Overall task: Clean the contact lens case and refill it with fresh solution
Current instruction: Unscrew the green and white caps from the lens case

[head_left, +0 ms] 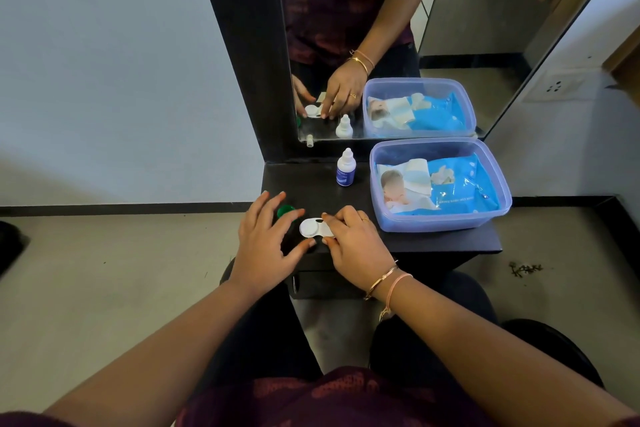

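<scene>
The right hand (356, 243) is pinching the right end of the white contact lens case (314, 228), fingers closed on it, holding it down on the black shelf (433, 243). Just left of that grip, the left hand (265, 239) is hovering with fingers spread, holding nothing, partly covering a green cap (285, 210). Beyond the grip, a solution bottle (345, 168) is standing upright; farther right, a clear plastic tub (440, 218) is holding a blue wipes pack (460, 187), before the mirror (450, 28).

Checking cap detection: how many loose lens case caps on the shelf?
1: the green cap, beside the lens case, partly under the left hand. A second may be hidden under the right hand.
</scene>
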